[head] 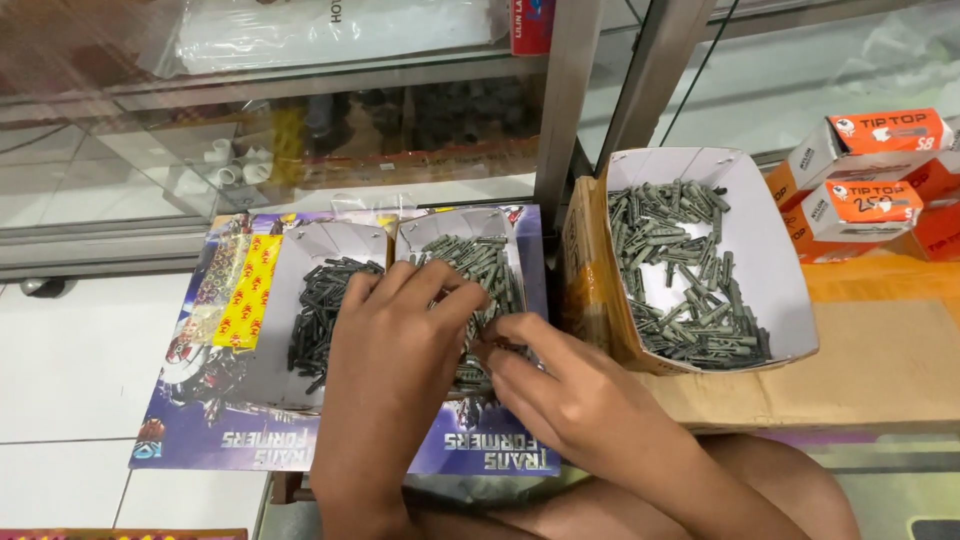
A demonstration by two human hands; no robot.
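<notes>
Grey plastic wall plugs [480,262], small ribbed pegs, heaped loose in a white folded-card tray [462,222]. Tray sits on a purple printed board [200,440] laid on the surface, right of a twin tray [300,250] holding a darker grey batch [322,305].

Position relative to grip: the heap lies directly under and just ahead of both hands. The pegs point every way, though many run roughly along the tray's length, away from the person.

Left hand [392,345]: palm down, fingers curled over the near half of the heap, tips buried among the pegs at the centre of the tray. Whether it pinches any cannot be told; the back of the hand hides the fingertips.

Right hand [570,395]: enters from the right, fingers drawn together at the tray's near right edge, touching the pegs there and meeting the left fingertips. Appears closed on a few pegs, but the pinch itself is hidden.

Nearer hand: both touch the heap; the left covers more of it.

Adjacent stock: a larger white card tray [775,290] set in a brown carton, well to the right, holds lighter grey plugs [680,280] spread thin. Orange and white small boxes [865,185] are stacked at far right. A glass display case [300,120] stands behind.
</notes>
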